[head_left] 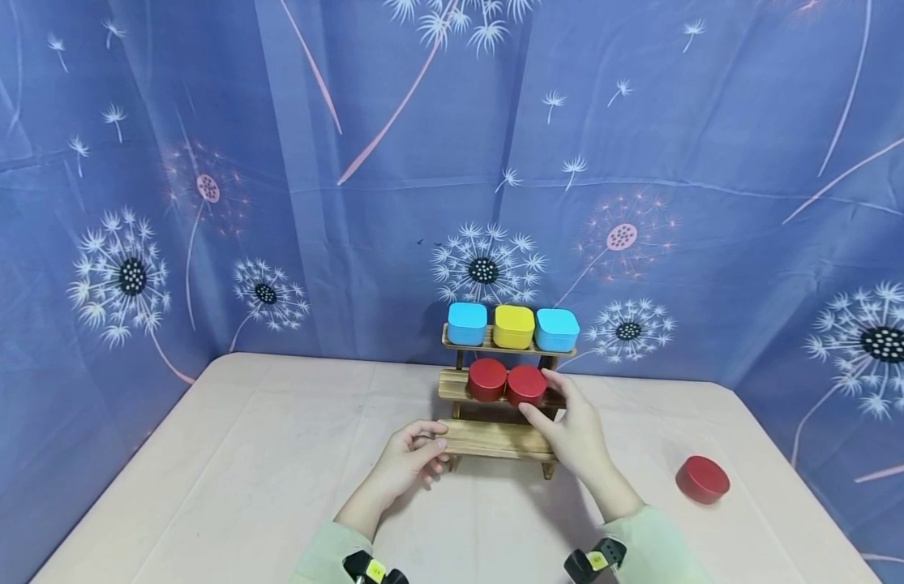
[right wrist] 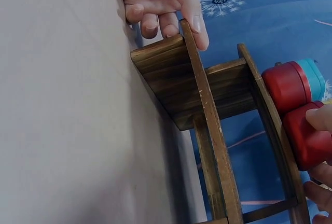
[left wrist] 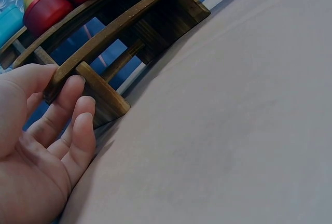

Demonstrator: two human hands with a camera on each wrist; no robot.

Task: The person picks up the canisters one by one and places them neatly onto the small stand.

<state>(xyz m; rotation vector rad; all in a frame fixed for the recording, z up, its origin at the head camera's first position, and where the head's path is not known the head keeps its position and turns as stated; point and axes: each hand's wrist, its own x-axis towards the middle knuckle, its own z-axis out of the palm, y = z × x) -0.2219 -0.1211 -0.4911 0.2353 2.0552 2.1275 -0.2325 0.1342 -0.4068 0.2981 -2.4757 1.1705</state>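
Note:
A three-tier wooden stand point(head_left: 495, 438) stands on the table. My left hand point(head_left: 408, 462) pinches the left end of its lowest shelf between thumb and fingers, seen close in the left wrist view. On the middle shelf sit two small red lidded tins side by side, the left one point(head_left: 486, 380) untouched. My right hand point(head_left: 579, 426) holds the right red tin point(head_left: 526, 385) between thumb and fingers; this tin point(right wrist: 308, 138) touches or nearly touches its neighbour. Along the top shelf are a blue tin point(head_left: 467, 324), a yellow tin point(head_left: 513, 327) and another blue tin point(head_left: 557, 329).
A third red tin point(head_left: 703, 479) lies on the pale tablecloth point(head_left: 240, 462), to the right of the stand. Behind the table hangs a blue dandelion-print curtain point(head_left: 393, 243), close to the stand's back. It also runs along both sides.

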